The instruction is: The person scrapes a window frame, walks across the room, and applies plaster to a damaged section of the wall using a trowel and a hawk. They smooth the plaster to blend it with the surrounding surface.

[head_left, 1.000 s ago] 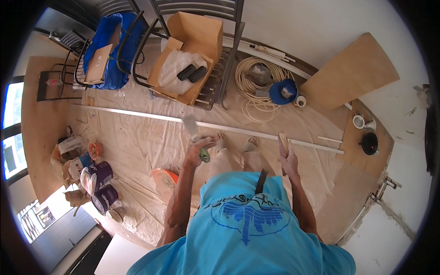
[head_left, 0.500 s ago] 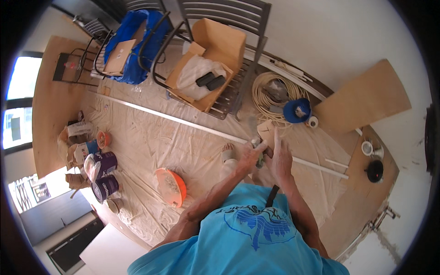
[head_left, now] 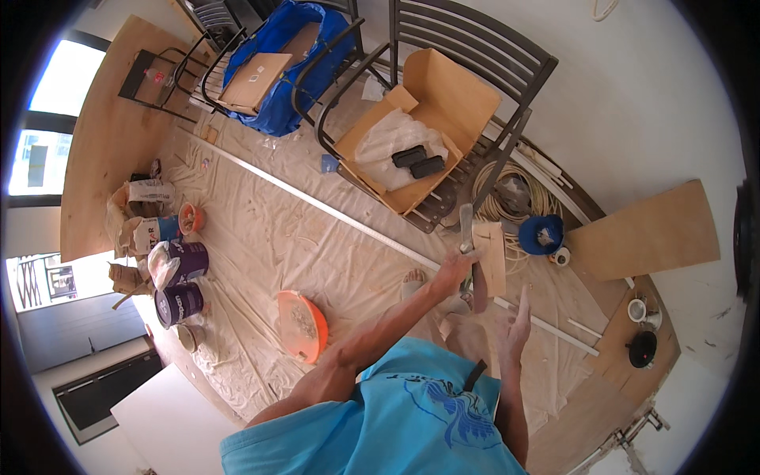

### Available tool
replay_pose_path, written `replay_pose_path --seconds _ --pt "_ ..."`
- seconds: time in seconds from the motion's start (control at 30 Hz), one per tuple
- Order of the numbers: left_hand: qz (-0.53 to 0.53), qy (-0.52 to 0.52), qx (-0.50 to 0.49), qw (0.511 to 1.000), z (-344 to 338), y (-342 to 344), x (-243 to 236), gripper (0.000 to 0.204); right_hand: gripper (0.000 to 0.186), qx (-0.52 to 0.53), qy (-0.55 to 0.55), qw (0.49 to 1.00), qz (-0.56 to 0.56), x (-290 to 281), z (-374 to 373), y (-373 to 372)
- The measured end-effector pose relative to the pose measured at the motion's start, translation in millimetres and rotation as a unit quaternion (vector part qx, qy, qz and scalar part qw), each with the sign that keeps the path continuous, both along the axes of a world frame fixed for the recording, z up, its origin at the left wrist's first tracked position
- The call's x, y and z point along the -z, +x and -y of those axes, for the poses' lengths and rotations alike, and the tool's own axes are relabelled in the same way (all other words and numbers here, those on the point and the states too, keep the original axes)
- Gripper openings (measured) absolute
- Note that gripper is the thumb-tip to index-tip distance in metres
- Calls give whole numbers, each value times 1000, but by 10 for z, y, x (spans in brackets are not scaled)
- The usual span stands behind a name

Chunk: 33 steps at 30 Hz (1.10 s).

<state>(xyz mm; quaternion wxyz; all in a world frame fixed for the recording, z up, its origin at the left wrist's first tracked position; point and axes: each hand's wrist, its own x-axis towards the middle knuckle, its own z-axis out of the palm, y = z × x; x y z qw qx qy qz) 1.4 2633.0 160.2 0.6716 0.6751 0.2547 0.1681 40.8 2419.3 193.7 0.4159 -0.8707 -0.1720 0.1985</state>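
My left hand [head_left: 457, 271] is closed round a long, narrow tool [head_left: 465, 224], whose rounded grey end sticks up beyond the fingers. A dark brownish flat piece [head_left: 480, 289] hangs just below that hand; whether it belongs to the tool I cannot tell. Right beside them is a tan rectangular board [head_left: 490, 257], and whether the left hand touches it is unclear. Apart from the left, my right hand [head_left: 514, 323] has its fingers stretched out and holds nothing visible. Beneath both hands a long white strip [head_left: 332, 212] lies across the sheeted floor.
An orange bowl [head_left: 318, 336] stands left of my body, with purple buckets [head_left: 188, 261] farther left. Ahead, a metal chair [head_left: 514, 43] bears an open cardboard box [head_left: 451, 83]. Coiled cable [head_left: 484, 186], a blue container [head_left: 542, 235] and a leaning brown board [head_left: 657, 233] are at the right.
My hands, close together before, have come apart; the right has dropped lower and opened out. The tool's grey end now shows above the left hand. The whole view has turned.
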Motion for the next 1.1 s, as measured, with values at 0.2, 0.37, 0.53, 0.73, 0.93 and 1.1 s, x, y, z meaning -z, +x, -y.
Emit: replay_pose_path --seconds 0.2,0.37,0.53,0.73,0.93,1.1 --pt "-9 64 -38 997 -519 359 464 21 50 -2 -71 996 -61 869 730 -423" --pt "-19 301 -107 947 -724 772 764 34 48 47 -73 976 -198 937 572 -439" --pt "-135 150 -79 976 -809 1059 752 41 48 -78 -104 986 -108 1098 798 -236" --pt "-109 261 44 958 -852 1174 794 43 47 -33 -108 982 -152 1326 1224 -165" --pt "-269 368 122 882 -761 1394 652 33 45 -55 -127 976 -171 1644 1310 -115" --pt "-265 354 138 886 -853 1380 645 35 41 -101 -139 973 -157 1842 1134 145"
